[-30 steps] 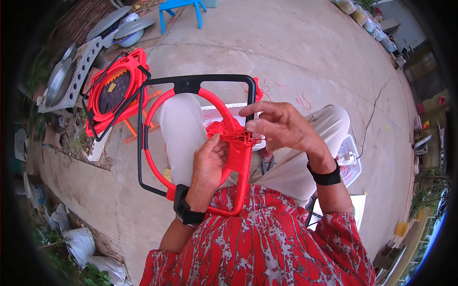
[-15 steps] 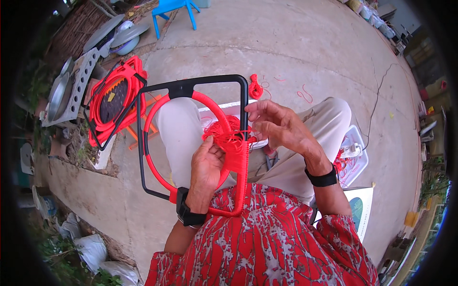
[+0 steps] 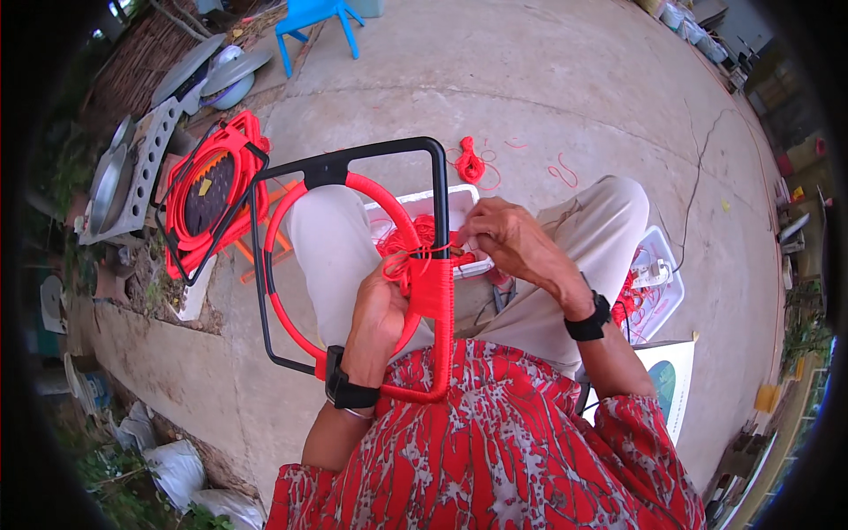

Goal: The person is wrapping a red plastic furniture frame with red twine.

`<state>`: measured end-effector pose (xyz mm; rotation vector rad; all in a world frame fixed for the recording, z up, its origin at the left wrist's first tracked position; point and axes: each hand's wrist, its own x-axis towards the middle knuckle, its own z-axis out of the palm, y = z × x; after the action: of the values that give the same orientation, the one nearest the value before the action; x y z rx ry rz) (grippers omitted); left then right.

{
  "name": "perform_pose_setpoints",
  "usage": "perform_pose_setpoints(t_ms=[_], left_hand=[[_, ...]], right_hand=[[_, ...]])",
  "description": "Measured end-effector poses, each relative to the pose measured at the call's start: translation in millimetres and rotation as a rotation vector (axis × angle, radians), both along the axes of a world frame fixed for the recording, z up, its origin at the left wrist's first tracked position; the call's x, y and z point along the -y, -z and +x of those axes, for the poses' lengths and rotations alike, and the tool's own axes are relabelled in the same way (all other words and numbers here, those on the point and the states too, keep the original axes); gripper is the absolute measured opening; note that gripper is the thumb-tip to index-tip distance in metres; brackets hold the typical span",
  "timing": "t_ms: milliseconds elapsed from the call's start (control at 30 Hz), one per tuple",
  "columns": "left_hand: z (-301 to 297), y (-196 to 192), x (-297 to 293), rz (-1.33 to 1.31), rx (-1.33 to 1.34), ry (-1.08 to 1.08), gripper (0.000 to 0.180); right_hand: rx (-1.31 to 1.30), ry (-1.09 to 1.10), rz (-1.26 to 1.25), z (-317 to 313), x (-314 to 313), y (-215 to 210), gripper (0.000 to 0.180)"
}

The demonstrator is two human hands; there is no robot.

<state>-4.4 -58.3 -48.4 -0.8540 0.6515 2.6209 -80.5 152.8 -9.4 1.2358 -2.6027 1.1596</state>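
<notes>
A black square frame (image 3: pixel 441 190) with a round inner ring stands tilted over my lap. Red cord wraps the ring, the lower right corner and a flat panel (image 3: pixel 432 288) joining ring and frame. My left hand (image 3: pixel 375 314) is behind the ring beside that panel, fingers curled round a small bunch of red cord (image 3: pixel 397 271). From the bunch, a strand crosses the frame's right bar just above the wrapping. On the bar's outer side my right hand (image 3: pixel 508 237) pinches this cord; its fingertips are partly hidden. A white basket (image 3: pixel 465 196) between my legs contains more red cord.
Another red-wrapped frame (image 3: pixel 231 132) leans on an orange stand at left. A red cord bundle (image 3: pixel 470 161) lies on the concrete ahead. To my right is a white tub (image 3: pixel 669 305) with cord and a power strip. A blue chair (image 3: pixel 314 19) stands farther off.
The loose cord tangle over the ring has gone down to a small bunch at my left hand. My right hand's fingers have closed from spread to a pinch beside the bar.
</notes>
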Motion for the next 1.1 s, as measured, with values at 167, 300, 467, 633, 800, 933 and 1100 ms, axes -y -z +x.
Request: perform_pose_setpoints(t_ms=[167,300,467,633,800,933,1100], left_hand=[[-3,-4,-1,-0.052,-0.028,0.071,0.014],[-4,-4,-1,-0.053,-0.023,0.080,0.015],[-3,3,0,-0.028,-0.008,0.071,0.014],[0,-4,-2,-0.054,0.002,0.041,0.014],[5,-8,-1,-0.020,-0.028,0.057,0.021],[8,-20,-4,-0.108,-0.158,-0.034,0.030],[10,-18,-4,-0.110,-0.270,0.011,0.033]], right_hand=[[0.385,0.156,-0.102,11,28,25,0.022],[0.699,0.096,-0.129,13,34,36,0.031],[1.179,0.223,-0.448,20,44,25,0.024],[1.194,0.222,-0.560,19,42,27,0.020],[1.138,0.164,-0.533,17,23,20,0.018],[0.993,0.304,-0.304,23,0,-21,0.017],[0.830,0.256,-0.369,27,1,-12,0.015]])
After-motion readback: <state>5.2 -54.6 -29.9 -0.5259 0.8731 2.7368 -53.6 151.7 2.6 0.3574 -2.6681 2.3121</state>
